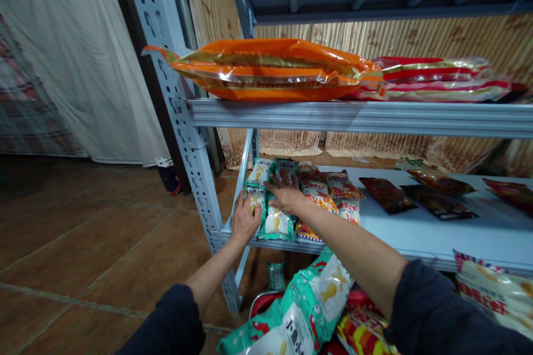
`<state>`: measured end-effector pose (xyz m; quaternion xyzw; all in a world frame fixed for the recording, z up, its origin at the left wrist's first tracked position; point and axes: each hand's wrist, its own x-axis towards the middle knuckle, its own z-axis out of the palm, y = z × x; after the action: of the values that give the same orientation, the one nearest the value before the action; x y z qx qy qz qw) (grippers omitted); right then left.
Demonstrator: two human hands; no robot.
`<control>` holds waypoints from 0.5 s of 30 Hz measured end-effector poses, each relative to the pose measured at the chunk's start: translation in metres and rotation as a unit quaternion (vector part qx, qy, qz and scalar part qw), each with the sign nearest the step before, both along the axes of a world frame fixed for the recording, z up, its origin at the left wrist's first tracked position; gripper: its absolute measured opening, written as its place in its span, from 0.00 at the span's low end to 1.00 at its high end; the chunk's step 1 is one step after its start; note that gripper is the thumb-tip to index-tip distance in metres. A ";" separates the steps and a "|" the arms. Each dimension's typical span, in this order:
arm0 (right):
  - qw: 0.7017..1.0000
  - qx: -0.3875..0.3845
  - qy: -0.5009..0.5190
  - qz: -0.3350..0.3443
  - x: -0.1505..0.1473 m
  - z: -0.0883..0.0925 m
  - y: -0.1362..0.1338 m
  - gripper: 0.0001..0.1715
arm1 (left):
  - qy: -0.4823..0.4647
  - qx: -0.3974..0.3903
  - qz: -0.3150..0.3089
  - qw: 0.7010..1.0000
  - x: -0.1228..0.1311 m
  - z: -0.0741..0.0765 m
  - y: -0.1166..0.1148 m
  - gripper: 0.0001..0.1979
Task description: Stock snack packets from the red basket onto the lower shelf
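Note:
Small green-and-white snack bags (pixel 276 224) lie in a group at the left end of the lower shelf. My left hand (pixel 246 215) rests on the front left bag of this group, fingers spread over its top. Further back, my right hand (pixel 286 194) reaches across the same group with its fingers stretched out over the rear bags. Neither hand is closed round a bag. Right beside them lie several red-and-orange snack bags (pixel 318 195). Below the shelf, larger green snack bags (pixel 297 310) show between my forearms.
A blue-grey shelf post (pixel 195 177) stands close to my left arm. Large orange bags (pixel 275 75) lie on the shelf above. Dark flat packets (pixel 387 194) are further right on the lower shelf (pixel 395 236). A red container (pixel 263 302) with more bags sits underneath.

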<state>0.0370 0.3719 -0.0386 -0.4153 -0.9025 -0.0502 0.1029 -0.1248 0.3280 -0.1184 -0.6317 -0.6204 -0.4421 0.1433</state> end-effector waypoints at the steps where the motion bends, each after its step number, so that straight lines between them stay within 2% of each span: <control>1: 1.000 0.001 -0.001 0.001 0.000 0.000 0.000 0.39 | 0.021 0.000 0.012 1.000 0.001 -0.002 -0.002 0.23; 6: 1.000 0.002 0.002 -0.002 0.000 -0.003 0.003 0.38 | 0.065 0.001 0.056 0.996 0.001 -0.003 -0.011 0.26; 15: 1.000 0.019 0.019 -0.008 -0.002 -0.006 0.005 0.38 | 0.103 -0.009 0.071 0.992 0.002 0.017 -0.002 0.28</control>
<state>0.0352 0.3765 -0.0450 -0.4216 -0.8958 -0.0600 0.1271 -0.1229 0.3259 -0.1010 -0.6294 -0.6495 -0.3580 0.2320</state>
